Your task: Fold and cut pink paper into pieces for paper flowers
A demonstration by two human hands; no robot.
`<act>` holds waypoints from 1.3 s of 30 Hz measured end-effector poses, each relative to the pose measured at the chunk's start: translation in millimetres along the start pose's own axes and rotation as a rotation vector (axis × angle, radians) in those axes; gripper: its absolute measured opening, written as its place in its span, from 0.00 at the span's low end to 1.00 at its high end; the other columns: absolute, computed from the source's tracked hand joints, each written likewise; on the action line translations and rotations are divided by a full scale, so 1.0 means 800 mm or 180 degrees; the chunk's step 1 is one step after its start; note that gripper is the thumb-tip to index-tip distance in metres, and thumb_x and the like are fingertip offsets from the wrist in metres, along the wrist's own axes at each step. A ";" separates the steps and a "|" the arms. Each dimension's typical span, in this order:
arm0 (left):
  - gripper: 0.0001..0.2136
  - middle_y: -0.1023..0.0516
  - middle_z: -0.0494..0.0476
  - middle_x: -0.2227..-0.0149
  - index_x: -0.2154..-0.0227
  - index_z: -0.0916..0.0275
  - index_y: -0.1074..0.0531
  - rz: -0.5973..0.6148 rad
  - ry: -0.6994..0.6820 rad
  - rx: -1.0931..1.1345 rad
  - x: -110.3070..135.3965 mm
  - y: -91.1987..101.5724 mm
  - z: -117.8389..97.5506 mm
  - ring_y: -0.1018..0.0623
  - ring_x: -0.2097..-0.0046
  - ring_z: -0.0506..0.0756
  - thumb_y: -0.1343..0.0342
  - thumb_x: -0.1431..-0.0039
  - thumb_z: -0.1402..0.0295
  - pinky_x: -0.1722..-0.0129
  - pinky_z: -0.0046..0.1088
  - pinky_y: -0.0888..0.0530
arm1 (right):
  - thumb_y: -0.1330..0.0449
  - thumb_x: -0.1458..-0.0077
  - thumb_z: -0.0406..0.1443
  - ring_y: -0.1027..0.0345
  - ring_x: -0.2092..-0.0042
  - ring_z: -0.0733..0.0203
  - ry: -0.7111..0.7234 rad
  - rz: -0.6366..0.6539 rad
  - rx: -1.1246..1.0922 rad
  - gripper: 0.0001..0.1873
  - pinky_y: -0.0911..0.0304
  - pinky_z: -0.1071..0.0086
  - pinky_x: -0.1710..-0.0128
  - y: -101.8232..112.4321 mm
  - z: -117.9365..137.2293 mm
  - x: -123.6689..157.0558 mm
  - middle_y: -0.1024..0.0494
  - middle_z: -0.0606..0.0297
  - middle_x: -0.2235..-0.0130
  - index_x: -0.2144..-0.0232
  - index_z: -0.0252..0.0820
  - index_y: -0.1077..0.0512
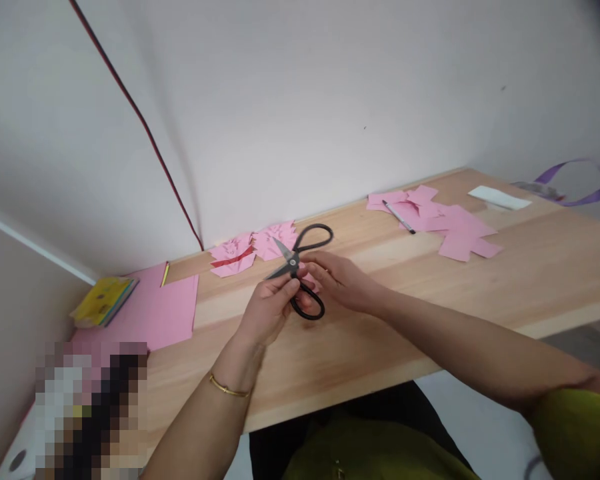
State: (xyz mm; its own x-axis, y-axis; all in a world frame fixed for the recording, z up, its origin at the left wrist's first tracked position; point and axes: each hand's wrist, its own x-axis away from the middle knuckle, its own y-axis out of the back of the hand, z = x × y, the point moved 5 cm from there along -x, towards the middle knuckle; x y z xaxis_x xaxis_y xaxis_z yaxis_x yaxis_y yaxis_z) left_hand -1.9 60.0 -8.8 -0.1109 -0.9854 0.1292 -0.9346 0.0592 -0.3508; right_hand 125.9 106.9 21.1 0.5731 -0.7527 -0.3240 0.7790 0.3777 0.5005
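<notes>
Both hands (pixel 269 305) touch the scissors (pixel 293 262) — blades (pixel 283 249) apart

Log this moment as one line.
left hand: holding scissors | right hand: at scissors | scissors: blades open | table: pink paper pieces, pen on top

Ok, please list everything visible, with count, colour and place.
scissors: one, dark, centre
table: one, tan, centre
large paper: count unclear, pink, left
packet: one, yellow, on large paper
stick: one, yellow, near packet
cut papers: several, pink and red, behind scissors
scraps: several, pink, right
pen: one, gray, on scraps
strip: one, white, far right
ribbon: one, purple, far right
cable: one, dark red, along wall
pixelated patch: unreadable, left
shirt: one, green, bottom
bracelet: one, gold, left wrist
left hand: one, holding scissors
right hand: one, at scissors
</notes>
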 end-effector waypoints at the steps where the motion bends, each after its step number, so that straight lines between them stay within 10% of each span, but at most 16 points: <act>1: 0.13 0.23 0.57 0.75 0.64 0.69 0.24 0.0117 0.0126 -0.0166 0.000 -0.004 0.007 0.26 0.75 0.49 0.38 0.49 0.63 0.70 0.27 0.28 | 0.58 0.37 0.47 0.36 0.70 0.63 -0.0230 0.0202 -0.0322 0.23 0.42 0.69 0.68 -0.009 -0.002 0.001 0.29 0.63 0.72 0.69 0.39 0.31; 7: 0.15 0.20 0.60 0.64 0.61 0.66 0.24 0.0261 -0.0132 -0.1142 0.000 -0.007 0.010 0.22 0.62 0.55 0.42 0.46 0.60 0.58 0.35 0.27 | 0.54 0.41 0.53 0.38 0.73 0.65 -0.1034 0.0075 -0.1780 0.25 0.41 0.70 0.72 -0.003 -0.027 -0.003 0.32 0.65 0.74 0.73 0.39 0.35; 10: 0.15 0.22 0.59 0.58 0.58 0.62 0.26 -0.0495 -0.1039 -0.2479 0.000 0.017 -0.022 0.24 0.58 0.55 0.41 0.47 0.61 0.55 0.35 0.28 | 0.51 0.42 0.53 0.37 0.74 0.65 -0.1347 -0.0168 -0.2190 0.21 0.39 0.69 0.72 0.026 -0.048 -0.009 0.30 0.64 0.72 0.71 0.41 0.35; 13: 0.17 0.24 0.60 0.56 0.57 0.61 0.27 -0.0834 -0.1494 -0.3745 -0.003 0.034 -0.039 0.27 0.54 0.57 0.40 0.48 0.61 0.51 0.38 0.31 | 0.55 0.40 0.52 0.43 0.79 0.67 -0.1527 0.0131 -0.1458 0.23 0.45 0.71 0.77 0.050 -0.061 -0.011 0.34 0.67 0.79 0.74 0.41 0.36; 18: 0.22 0.26 0.62 0.56 0.55 0.62 0.28 -0.0319 -0.0922 -0.4980 -0.018 0.046 -0.015 0.29 0.52 0.61 0.35 0.55 0.61 0.52 0.40 0.33 | 0.54 0.39 0.47 0.40 0.76 0.64 -0.1367 0.0721 0.0804 0.22 0.46 0.70 0.73 0.061 -0.063 -0.014 0.33 0.65 0.80 0.79 0.41 0.38; 39: 0.11 0.31 0.51 0.75 0.76 0.63 0.32 -0.0106 -0.0566 -0.4319 -0.022 0.054 -0.011 0.32 0.70 0.51 0.49 0.43 0.62 0.70 0.28 0.36 | 0.44 0.45 0.44 0.34 0.68 0.58 -0.0630 0.1274 0.1751 0.13 0.48 0.70 0.72 0.042 -0.074 -0.011 0.24 0.57 0.65 0.65 0.41 0.33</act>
State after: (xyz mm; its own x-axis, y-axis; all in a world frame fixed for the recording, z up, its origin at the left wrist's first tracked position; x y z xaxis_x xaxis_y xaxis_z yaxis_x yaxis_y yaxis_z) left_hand -43.7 81.1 -17.8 -0.1339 -0.9903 -0.0363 -0.5414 0.0424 0.8397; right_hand 161.8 158.2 -6.5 0.6910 -0.7165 0.0955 0.2467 0.3580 0.9006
